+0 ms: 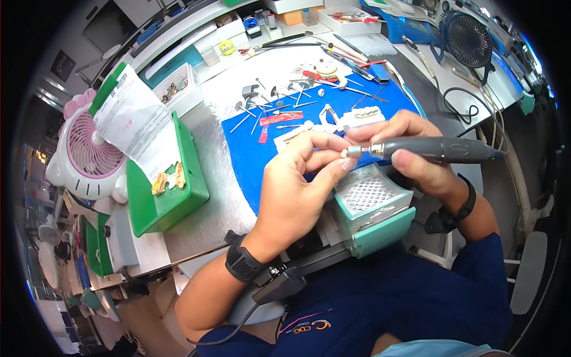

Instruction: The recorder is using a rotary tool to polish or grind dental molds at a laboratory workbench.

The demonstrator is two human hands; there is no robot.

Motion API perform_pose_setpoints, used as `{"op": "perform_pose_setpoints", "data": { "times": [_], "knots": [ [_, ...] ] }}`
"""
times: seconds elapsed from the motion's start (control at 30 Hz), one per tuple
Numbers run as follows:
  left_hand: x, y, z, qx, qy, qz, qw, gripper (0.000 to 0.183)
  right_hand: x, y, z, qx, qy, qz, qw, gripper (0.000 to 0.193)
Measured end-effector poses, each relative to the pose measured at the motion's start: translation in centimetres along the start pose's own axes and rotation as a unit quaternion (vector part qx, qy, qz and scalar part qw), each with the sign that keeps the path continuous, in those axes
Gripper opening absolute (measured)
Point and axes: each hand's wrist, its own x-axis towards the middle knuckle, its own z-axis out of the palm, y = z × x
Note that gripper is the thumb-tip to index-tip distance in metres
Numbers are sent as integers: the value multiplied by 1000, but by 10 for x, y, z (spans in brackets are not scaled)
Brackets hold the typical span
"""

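Between the thumb and fingers of my left hand (291, 193) is a small tooth-coloured piece (344, 153), mostly hidden by the fingertips. My right hand (425, 169) grips a dark grey rotary handpiece (461, 150), its nose pointing left. A grey-green cylindrical grinding bit (355, 151) sits in that nose, right beside the small piece; whether they touch I cannot tell. Both hands are above a pale green box with a perforated metal grille (366, 191). Behind them, a white plaster dental model (364, 116) rests on the blue mat (238, 169).
Several mounted discs and burs (244, 110) lie over the mat. At left stands a green bin (169, 205) with papers and model pieces, beside a pink-and-white fan (95, 152). The handpiece's cable (499, 128) loops at right, below a dark fan (468, 40).
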Motion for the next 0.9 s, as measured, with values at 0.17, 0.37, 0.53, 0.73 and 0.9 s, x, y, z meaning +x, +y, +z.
{"op": "perform_pose_setpoints", "data": {
  "times": [0.17,0.37,0.53,0.73,0.9],
  "knots": [
    [2,-1,0,-69,-14,-19,997,21,2,1,-4,-1,16,-45,999,23],
    [2,-3,2,-79,-8,-17,997,20,0,3,0,16,-18,-52,998,19],
    [1,0,4,-68,-7,-20,997,22,0,2,-2,-20,-12,-27,999,22],
    [4,1,3,-73,-19,-57,995,22,0,2,1,-18,12,-35,999,23],
    [6,1,3,-58,-22,-99,993,18,1,0,-2,-61,15,1,998,18]
  ]
}}
